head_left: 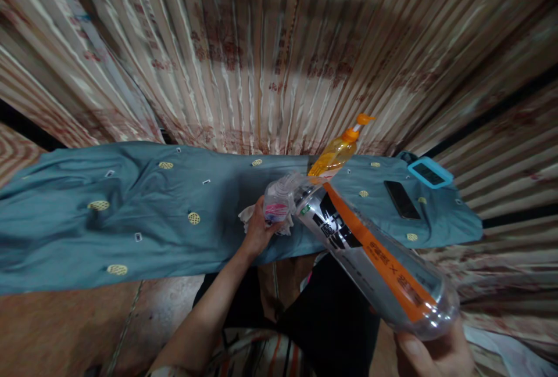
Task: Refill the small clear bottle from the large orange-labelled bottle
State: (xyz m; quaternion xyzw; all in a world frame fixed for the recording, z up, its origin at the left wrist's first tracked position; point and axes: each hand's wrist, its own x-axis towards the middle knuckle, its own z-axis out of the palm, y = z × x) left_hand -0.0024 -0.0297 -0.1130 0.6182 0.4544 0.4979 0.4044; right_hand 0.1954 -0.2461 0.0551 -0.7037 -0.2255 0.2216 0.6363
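Observation:
My right hand (436,351) grips the bottom end of a large clear plastic bottle (370,255) with an orange, black and silver label. The bottle lies slantwise in the air, its narrower end up and to the left. That end overlaps a small clear plastic container (278,203) with a pink mark; I cannot tell if they touch. Closed around this container is my left hand (258,230), above the near part of the table. A crumpled white cloth or tissue (285,227) shows beneath the container, partly hidden by the hand.
A pump bottle (333,156) of orange-yellow liquid stands behind the large bottle. Right of it lie a black phone (401,200) and a blue-framed device (430,172). A wrinkled blue-green cloth (152,220) covers the long table. Patterned curtains (261,63) hang close behind.

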